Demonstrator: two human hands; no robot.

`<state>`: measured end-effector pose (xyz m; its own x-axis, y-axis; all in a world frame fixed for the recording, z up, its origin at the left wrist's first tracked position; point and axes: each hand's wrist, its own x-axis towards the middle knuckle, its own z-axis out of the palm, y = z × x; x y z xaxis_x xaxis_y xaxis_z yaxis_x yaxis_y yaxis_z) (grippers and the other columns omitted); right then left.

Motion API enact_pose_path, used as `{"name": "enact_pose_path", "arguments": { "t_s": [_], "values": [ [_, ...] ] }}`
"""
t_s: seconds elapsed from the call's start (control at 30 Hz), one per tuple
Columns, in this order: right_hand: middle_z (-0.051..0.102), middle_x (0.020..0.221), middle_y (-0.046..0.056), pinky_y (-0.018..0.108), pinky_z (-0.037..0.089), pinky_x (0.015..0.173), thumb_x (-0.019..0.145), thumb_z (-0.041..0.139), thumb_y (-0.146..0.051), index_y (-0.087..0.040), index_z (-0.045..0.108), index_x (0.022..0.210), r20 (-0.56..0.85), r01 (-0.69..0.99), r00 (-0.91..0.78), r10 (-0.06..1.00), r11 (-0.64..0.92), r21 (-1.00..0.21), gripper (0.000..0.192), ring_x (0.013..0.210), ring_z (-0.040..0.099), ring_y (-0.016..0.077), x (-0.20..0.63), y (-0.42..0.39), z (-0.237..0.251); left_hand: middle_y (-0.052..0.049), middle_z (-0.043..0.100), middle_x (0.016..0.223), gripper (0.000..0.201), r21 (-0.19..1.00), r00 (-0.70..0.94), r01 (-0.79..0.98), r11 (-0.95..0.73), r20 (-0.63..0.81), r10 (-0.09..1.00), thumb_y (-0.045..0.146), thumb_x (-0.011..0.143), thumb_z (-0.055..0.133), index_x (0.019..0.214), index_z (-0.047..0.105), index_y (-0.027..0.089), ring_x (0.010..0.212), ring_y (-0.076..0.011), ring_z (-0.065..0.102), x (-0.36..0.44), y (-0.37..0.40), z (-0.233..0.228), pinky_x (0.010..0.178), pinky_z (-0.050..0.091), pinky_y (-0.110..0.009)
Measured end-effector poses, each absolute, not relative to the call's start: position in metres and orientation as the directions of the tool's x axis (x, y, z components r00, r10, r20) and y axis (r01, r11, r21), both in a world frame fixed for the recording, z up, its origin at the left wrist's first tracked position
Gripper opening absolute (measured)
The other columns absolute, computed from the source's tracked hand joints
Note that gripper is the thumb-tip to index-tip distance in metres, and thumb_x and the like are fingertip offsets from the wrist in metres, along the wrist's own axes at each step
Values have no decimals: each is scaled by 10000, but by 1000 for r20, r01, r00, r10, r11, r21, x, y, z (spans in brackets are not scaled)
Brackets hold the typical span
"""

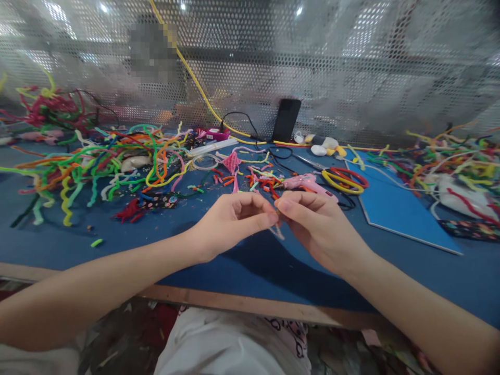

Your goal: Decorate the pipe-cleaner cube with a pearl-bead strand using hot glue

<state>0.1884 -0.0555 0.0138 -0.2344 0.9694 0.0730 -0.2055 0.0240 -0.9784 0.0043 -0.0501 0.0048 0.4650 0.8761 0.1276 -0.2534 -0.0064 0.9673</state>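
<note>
Hands meet over the blue tabletop (117,245): left hand (230,221) and right hand (316,224) both pinch a short pale pipe-cleaner piece (278,229) between their fingertips. Such a small piece could slip and vanish among the coloured pipe cleaners (109,161) — or its wire end could prick. No writing is readable.
</note>
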Motion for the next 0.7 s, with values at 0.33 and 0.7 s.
{"name": "enact_pose_path", "arguments": {
  "t_s": [0.33, 0.7],
  "values": [
    [527, 555, -25, 276, 299, 559, 671, 813, -389, -187, 559, 547, -124, 166, -104, 987, -106, -980, 347, 576, 432, 100, 193, -50, 14, -57, 749, 865, 102, 119, 587, 421, -899, 721, 370, 85, 911, 584, 941, 667, 138, 799, -153, 683, -13, -41, 3, 796, 556, -278],
    [341, 553, -71, 245, 188, 505, 631, 795, -236, -189, 468, 539, -515, 150, -517, 684, -520, -841, 343, 556, 276, 78, 199, -49, 26, -30, 816, 1027, 127, -244, 705, 218, -945, 709, -20, 149, 918, 658, 890, 709, 262, 867, -152, 745, -29, -28, 12, 894, 576, -308]
  ]
}}
